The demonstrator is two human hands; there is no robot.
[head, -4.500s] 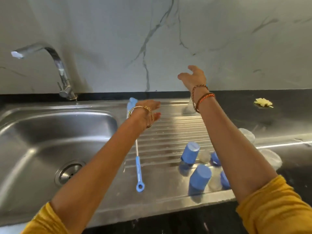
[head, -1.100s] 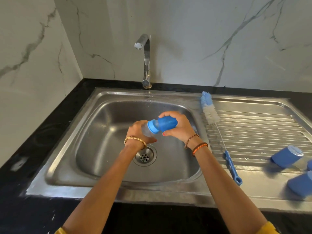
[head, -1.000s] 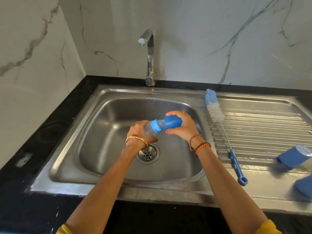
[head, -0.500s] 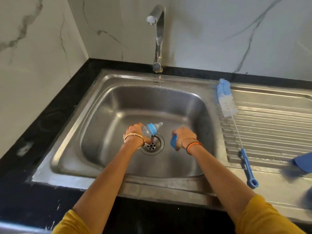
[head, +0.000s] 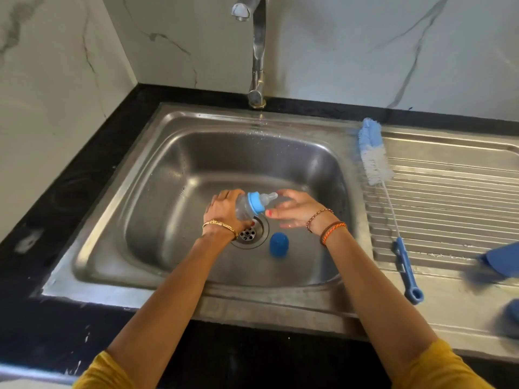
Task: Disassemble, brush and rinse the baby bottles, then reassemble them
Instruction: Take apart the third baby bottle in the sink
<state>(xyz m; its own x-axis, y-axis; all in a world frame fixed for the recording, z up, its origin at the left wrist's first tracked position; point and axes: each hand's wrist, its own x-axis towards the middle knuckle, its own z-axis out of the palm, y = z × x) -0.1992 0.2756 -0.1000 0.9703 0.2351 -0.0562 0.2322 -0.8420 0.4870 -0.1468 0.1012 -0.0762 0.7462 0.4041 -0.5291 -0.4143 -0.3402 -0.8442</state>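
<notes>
My left hand [head: 224, 210] grips a clear baby bottle [head: 245, 208] with a blue collar and clear teat, held tilted over the drain [head: 248, 233] of the steel sink [head: 174, 175]. My right hand [head: 295, 210] is beside the teat with fingers spread and holds nothing. The bottle's blue cap [head: 279, 244] stands on the sink floor just right of the drain. A blue and white bottle brush [head: 375, 161] lies on the ribbed draining board [head: 449, 209].
The tap [head: 257, 51] stands behind the sink, against a marble wall. Two other blue bottle caps [head: 502, 259] lie at the right edge of the draining board, partly out of frame. Black counter [head: 70, 197] runs along the left and front.
My right hand pulled the blue cap off the bottle, set it on the sink floor and let go. It has come back up beside the teat.
</notes>
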